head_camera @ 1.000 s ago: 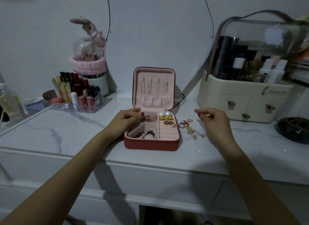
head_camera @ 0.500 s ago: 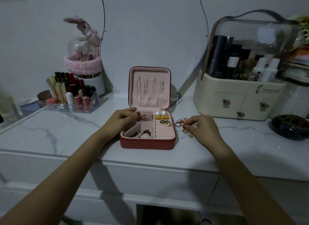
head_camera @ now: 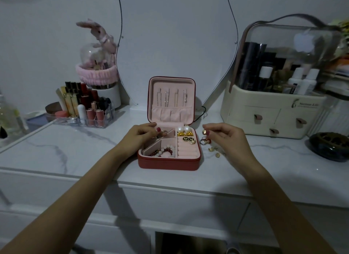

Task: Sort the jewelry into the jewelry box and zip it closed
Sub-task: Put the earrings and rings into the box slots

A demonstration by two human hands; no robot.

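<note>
Surface: white marbled vanity top (head_camera: 75, 151).
Jewelry box (head_camera: 169, 162): square, red shell, pink velvet lining, lid upright.
Left hand (head_camera: 140, 138): fingers curled inside back-left compartment, grip unclear.
Right hand (head_camera: 225, 135): pinches small gold earring (head_camera: 204, 131) beside box.

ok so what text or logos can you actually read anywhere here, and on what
Cream cosmetics organiser, front upper right: a swirl logo with one line of brand lettering and a smaller line beneath, both too blurred to read.
Bottles under its clear lid: dark label patches, illegible.
Lipsticks in the clear rack: no readable print.
Jewelry box: no text showing.
</note>
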